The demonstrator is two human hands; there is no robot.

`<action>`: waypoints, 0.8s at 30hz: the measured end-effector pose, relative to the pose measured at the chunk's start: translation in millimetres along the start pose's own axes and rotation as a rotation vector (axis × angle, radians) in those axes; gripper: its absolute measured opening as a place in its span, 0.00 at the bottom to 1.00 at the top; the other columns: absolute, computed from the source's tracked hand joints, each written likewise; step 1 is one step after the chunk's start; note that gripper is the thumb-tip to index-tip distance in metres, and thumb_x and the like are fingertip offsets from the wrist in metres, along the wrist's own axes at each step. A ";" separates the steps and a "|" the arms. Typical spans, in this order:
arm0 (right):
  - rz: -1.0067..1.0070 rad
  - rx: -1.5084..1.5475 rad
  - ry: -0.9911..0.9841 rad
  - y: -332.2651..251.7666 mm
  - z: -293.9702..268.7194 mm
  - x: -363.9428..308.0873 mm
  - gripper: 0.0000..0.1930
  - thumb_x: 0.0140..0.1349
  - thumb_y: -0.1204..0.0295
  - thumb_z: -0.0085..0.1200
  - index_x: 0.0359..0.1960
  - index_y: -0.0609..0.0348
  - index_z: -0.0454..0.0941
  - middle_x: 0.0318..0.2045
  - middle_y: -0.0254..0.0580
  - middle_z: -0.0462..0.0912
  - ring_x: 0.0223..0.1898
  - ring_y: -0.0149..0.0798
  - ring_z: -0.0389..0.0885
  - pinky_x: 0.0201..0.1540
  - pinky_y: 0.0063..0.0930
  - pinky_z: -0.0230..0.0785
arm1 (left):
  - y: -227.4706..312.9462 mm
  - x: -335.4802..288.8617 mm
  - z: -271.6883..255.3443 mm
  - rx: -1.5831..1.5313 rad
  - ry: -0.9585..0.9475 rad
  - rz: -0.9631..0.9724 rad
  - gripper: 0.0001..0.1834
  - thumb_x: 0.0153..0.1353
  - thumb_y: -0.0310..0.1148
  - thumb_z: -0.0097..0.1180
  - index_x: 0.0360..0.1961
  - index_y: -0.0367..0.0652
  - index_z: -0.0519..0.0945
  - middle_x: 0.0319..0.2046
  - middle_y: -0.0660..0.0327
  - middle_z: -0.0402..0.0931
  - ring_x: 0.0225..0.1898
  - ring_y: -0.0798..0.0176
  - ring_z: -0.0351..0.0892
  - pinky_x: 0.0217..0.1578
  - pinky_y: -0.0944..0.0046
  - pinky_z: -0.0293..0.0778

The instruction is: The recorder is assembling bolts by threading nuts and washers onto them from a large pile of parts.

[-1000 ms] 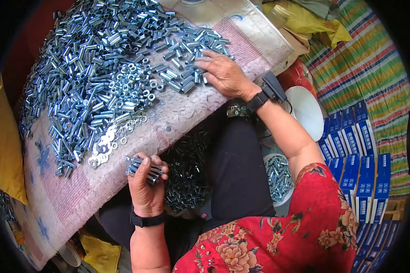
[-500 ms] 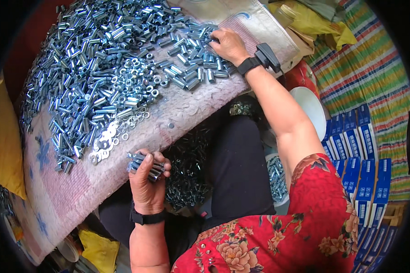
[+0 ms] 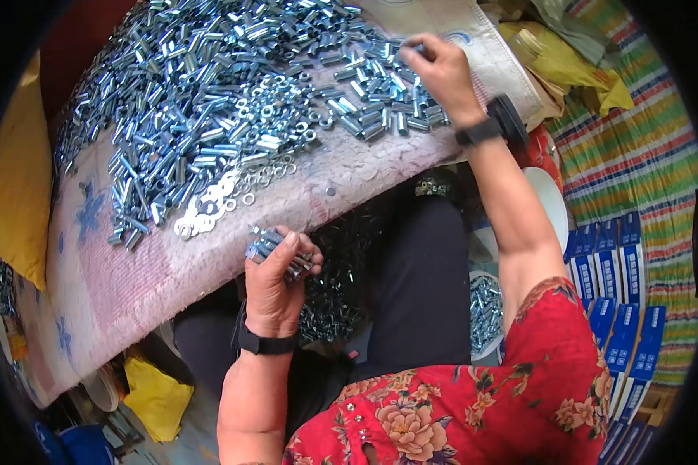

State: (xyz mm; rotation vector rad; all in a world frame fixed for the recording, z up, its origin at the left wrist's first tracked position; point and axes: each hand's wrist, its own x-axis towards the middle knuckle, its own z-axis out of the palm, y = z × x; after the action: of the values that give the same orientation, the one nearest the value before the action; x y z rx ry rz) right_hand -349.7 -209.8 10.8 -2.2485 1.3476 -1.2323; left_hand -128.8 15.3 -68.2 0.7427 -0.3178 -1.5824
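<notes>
My left hand (image 3: 275, 283) is closed round a bunch of shiny metal bolts (image 3: 265, 244), held in front of the near edge of the cloth-covered work surface (image 3: 155, 291). My right hand (image 3: 444, 81) hovers over the right end of the heap, beside a group of metal sleeves (image 3: 380, 97). Its thumb and fingers are pinched together and a little blurred; what is between them I cannot make out. The big heap of sleeves (image 3: 186, 101) spreads to the left. Hex nuts (image 3: 279, 101) lie along its near side, and flat washers (image 3: 202, 209) lie closer to me.
Below the edge, a dark mass of metal parts (image 3: 337, 294) lies between my legs. A white bucket (image 3: 486, 318) of metal parts stands right of my knee. Blue and white boxes (image 3: 624, 341) are stacked at the right, on striped sheeting (image 3: 628, 155). A yellow bag (image 3: 15, 178) hangs left.
The view has shifted, so the scene sits further right. My right hand has lifted slightly off the sleeves with its fingers drawn together. My left hand still holds the bolts.
</notes>
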 end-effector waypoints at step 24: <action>-0.322 -0.119 -0.224 -54.3 62.9 -14.9 0.11 0.54 0.69 0.52 0.36 0.62 0.77 0.27 0.46 0.80 0.25 0.40 0.78 0.30 0.27 0.69 | 12.4 -25.7 -14.4 0.056 -0.010 -0.051 0.11 0.50 0.28 0.59 0.34 0.37 0.74 0.26 0.54 0.77 0.23 0.64 0.77 0.23 0.68 0.74</action>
State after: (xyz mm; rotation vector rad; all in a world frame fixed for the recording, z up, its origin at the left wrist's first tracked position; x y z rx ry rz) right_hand -271.9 -180.8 -4.4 -2.6739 1.0310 -0.9699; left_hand -110.3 41.1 -64.6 0.7922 -0.3542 -1.6314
